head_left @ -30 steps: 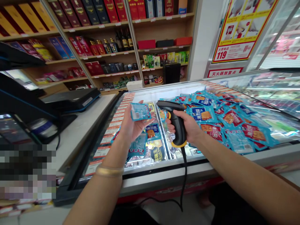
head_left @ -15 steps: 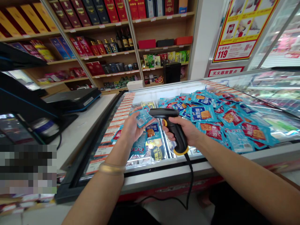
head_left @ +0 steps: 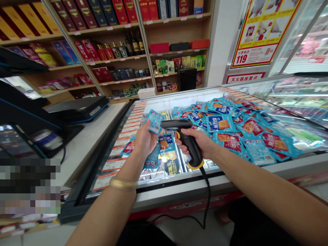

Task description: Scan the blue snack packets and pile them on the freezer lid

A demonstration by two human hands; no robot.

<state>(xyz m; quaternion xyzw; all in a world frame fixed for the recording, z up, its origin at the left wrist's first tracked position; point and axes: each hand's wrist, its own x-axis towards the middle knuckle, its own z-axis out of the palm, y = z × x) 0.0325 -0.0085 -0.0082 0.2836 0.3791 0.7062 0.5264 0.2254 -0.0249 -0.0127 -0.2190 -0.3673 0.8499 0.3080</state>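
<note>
My left hand (head_left: 146,139) is closed on a light blue snack packet (head_left: 154,122), its printed back turned up toward me. Wrapped round the grip of a black and yellow barcode scanner (head_left: 191,145) is my right hand (head_left: 196,141). The scanner's head points left at the packet, a small distance from it. Under my left hand lie a few more blue packets (head_left: 166,142) on the glass top. To the right, a large heap of blue snack packets (head_left: 221,123), some with red and some with navy labels, spreads over the glass.
The packets lie on a glass-topped chest freezer (head_left: 164,195) with a pale frame. A counter (head_left: 112,118) with a flat black scale (head_left: 79,107) stands at the left. The scanner's cable (head_left: 208,201) hangs down in front. Shelves of boxes and bottles (head_left: 134,42) line the back wall.
The packet in my left hand has tilted more upright and risen slightly, showing more of its back. The scanner has shifted a little to the left in my right hand.
</note>
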